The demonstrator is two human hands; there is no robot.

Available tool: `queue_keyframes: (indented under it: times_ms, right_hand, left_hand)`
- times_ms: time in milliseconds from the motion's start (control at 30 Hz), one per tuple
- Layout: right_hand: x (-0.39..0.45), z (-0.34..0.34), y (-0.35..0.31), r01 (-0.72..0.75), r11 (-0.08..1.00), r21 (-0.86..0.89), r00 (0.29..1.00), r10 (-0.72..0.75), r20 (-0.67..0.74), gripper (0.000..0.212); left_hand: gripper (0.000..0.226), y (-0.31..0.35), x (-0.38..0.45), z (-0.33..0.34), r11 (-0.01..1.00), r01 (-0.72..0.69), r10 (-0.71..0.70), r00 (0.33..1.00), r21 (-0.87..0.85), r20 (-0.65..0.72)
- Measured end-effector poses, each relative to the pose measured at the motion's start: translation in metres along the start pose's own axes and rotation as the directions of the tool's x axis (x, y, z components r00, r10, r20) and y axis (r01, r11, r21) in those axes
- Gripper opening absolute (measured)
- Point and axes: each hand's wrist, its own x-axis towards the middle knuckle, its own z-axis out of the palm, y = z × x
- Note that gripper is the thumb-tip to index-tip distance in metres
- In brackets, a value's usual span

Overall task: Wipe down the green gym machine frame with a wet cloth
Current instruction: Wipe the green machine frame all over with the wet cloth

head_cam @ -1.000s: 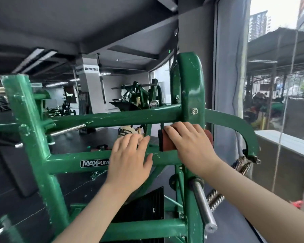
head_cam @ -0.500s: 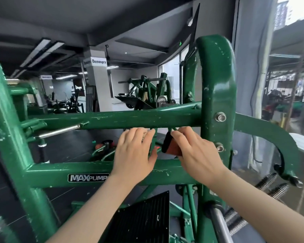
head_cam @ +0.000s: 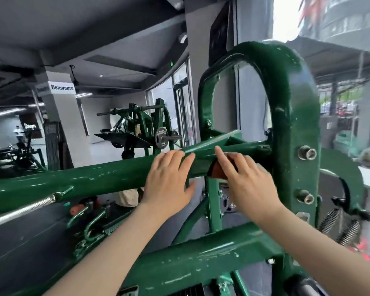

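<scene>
The green machine frame [head_cam: 94, 180] fills the view, with an upper crossbar, a lower crossbar and a thick curved upright at the right. My right hand [head_cam: 244, 184] presses a reddish-brown cloth [head_cam: 217, 170] against the upper crossbar near its joint with the upright; most of the cloth is hidden under the palm and fingers. My left hand [head_cam: 169, 184] lies flat on the same crossbar just left of the cloth, fingers straight and holding nothing.
The curved green upright [head_cam: 295, 129] with two bolt heads stands right of my right hand. Coil springs [head_cam: 340, 227] hang at the lower right. Another green machine [head_cam: 141, 124] with a weight plate stands behind. A glass wall runs along the right.
Both hands have risen from the lower crossbar to the upper crossbar, the right one carrying the cloth. The view has moved closer and the frame looms larger.
</scene>
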Motion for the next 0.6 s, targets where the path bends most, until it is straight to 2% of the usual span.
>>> queue_keyframes:
  times_ms: [133,300,367,467,600]
  right_hand:
    - [0.018,0.017,-0.006,-0.24,0.969,-0.052,0.97,0.242,0.025,0.098]
    - [0.045,0.029,-0.003,-0.471,0.878,-0.081,0.854,0.477,0.208,0.101]
    - [0.051,0.042,-0.004,-0.481,0.874,-0.071,0.849,0.484,0.214,0.093]
    - [0.054,0.067,-0.015,-0.424,0.906,-0.012,0.883,0.416,0.215,0.089]
    - [0.057,0.082,-0.038,-0.265,0.964,0.017,0.961,0.263,0.09,0.081]
  left_hand:
    - [0.084,-0.012,0.01,0.028,0.998,-0.054,0.053,0.994,0.012,0.093]
    - [0.098,-0.022,0.021,0.051,0.996,-0.087,0.084,0.98,0.011,0.179]
    - [0.101,-0.024,0.022,0.057,0.994,-0.106,0.099,0.983,0.037,0.158]
    - [0.104,-0.029,0.025,0.069,0.992,-0.118,0.113,0.989,0.05,0.091]
    - [0.1,-0.032,0.027,0.077,0.989,-0.124,0.119,0.991,0.076,0.065]
